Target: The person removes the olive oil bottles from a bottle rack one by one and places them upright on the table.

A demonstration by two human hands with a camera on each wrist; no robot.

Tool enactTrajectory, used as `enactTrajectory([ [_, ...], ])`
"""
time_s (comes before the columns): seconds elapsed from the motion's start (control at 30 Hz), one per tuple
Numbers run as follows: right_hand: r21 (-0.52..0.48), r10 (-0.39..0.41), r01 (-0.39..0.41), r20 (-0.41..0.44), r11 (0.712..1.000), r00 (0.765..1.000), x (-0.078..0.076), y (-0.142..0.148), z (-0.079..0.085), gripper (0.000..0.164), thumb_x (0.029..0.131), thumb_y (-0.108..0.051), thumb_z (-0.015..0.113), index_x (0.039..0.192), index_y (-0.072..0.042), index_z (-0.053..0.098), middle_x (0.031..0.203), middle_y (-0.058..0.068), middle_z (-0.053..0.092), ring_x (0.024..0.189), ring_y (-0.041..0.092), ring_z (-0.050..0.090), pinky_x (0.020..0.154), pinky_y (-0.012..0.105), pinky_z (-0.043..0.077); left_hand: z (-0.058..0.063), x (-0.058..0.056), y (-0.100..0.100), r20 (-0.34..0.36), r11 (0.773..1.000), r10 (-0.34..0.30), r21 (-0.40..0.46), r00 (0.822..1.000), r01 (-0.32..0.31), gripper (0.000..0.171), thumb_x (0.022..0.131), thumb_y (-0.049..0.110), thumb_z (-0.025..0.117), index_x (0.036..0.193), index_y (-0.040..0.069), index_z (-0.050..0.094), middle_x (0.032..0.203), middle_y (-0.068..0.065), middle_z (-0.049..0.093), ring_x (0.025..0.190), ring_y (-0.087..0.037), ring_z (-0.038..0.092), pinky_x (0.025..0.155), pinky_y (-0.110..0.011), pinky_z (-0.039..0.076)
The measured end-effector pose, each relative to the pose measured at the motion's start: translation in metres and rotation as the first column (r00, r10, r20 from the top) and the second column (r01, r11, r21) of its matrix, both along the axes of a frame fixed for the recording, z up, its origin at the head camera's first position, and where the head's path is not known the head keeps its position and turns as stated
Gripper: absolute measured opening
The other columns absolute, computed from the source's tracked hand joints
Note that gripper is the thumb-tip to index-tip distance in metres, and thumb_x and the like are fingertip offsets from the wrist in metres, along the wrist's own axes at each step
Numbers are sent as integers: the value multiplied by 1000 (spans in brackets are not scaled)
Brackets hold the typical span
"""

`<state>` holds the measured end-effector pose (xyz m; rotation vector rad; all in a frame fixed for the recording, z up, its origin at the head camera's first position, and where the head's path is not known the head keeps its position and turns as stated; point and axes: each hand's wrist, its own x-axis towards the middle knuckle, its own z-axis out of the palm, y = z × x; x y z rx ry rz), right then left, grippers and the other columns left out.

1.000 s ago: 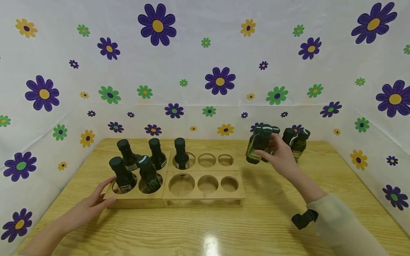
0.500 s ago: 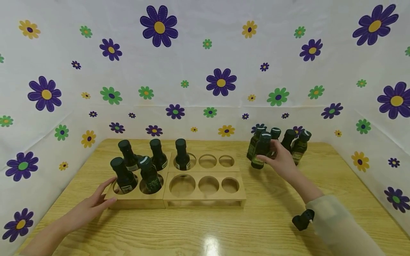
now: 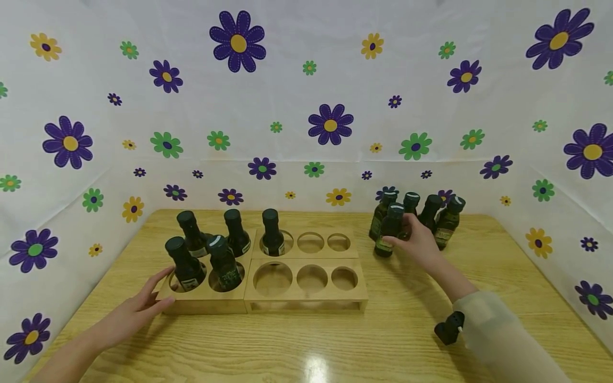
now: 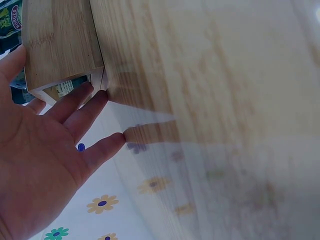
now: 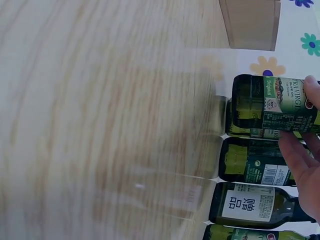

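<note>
Head cam looks forward-down across table [image 3: 287,340]; wrist cams sit close, left on rack [image 4: 62,40], right on bottles [image 5: 245,161], both head-visible.

Four bottles [image 3: 445,229] block the space behind my right hand [image 3: 419,243]; the table [image 3: 268,340] in front of the rack [image 3: 306,296] leaves me passage.

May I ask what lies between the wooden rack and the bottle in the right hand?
In the head view, only bare table separates the rack from that bottle.
</note>
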<state>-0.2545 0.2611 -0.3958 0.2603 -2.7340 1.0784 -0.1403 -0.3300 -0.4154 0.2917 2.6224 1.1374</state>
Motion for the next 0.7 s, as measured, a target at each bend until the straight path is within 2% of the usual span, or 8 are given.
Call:
enactTrajectory([
  [0.7, -14, 10, -9, 29, 1000, 1000, -5, -2, -6, 70, 89, -31, 73, 135, 9, 39, 121, 28, 53, 111, 43, 56, 90, 55, 47, 2, 1, 2, -3, 1000, 2, -6, 1000, -2, 71, 104, 35, 46, 157, 18, 2, 155, -32, 9, 132, -57, 26, 100, -63, 34],
])
